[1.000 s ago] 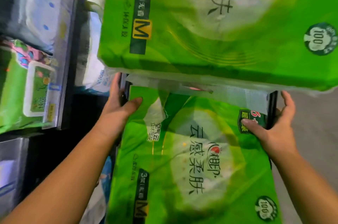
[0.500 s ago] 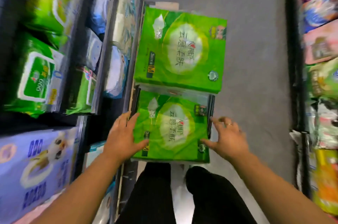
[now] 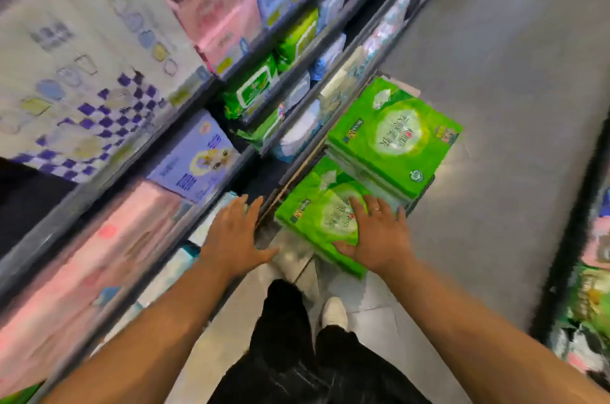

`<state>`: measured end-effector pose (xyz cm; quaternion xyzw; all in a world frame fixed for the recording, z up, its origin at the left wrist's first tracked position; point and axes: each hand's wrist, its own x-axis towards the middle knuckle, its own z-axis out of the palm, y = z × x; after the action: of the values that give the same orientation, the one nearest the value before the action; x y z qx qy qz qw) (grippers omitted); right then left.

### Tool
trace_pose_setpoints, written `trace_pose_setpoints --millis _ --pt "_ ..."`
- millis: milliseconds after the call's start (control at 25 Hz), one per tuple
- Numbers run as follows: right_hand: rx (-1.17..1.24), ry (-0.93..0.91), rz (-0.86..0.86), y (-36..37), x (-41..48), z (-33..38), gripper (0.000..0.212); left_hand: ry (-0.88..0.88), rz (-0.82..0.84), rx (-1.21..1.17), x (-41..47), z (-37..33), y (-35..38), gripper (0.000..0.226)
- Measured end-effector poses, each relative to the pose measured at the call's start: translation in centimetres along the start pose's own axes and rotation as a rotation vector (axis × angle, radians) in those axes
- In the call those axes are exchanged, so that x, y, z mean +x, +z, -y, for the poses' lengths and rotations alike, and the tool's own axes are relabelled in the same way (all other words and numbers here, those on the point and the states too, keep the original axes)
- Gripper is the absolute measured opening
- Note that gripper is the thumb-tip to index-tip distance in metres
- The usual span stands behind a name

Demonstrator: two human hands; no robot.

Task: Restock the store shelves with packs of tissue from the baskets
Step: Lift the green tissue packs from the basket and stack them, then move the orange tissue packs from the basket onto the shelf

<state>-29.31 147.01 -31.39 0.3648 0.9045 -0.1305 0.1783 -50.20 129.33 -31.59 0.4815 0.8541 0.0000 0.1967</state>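
Two large green tissue packs lie in baskets on the floor beside the shelves. The nearer green pack [image 3: 317, 215] sits in a dark basket [image 3: 421, 192]. The farther green pack [image 3: 396, 139] lies beyond it. My right hand [image 3: 376, 235] hangs spread over the nearer pack; whether it touches the pack, I cannot tell. My left hand [image 3: 234, 235] hovers with fingers apart to the left of that pack, over the lowest shelf's edge, holding nothing. The view is blurred by motion.
Shelves [image 3: 185, 172] on the left hold pink, purple, blue and green tissue packs. Grey aisle floor [image 3: 495, 73] stretches to the right. Another rack of goods [image 3: 591, 288] lines the right edge. My legs and a white shoe [image 3: 335, 312] are below the hands.
The view rose and swung away from the packs, which now look smaller and tilted. Both hands let go of the nearer pack's sides; the right now lies over it, the left drifted left.
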Motion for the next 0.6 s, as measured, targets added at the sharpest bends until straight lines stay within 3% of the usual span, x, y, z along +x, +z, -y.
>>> trace_pose_setpoints --millis 320,600 --pt "-0.219 -0.537 -0.051 -3.4 -6.4 18.0 0.088 -0.519 -0.248 -0.162 -23.0 6.4 -1.0 0.095" --pt "-0.389 -1.126 -0.037 1.7 -24.4 39.6 0.08 -1.039 -0.503 -0.242 -50.8 10.7 3.3 0.093"
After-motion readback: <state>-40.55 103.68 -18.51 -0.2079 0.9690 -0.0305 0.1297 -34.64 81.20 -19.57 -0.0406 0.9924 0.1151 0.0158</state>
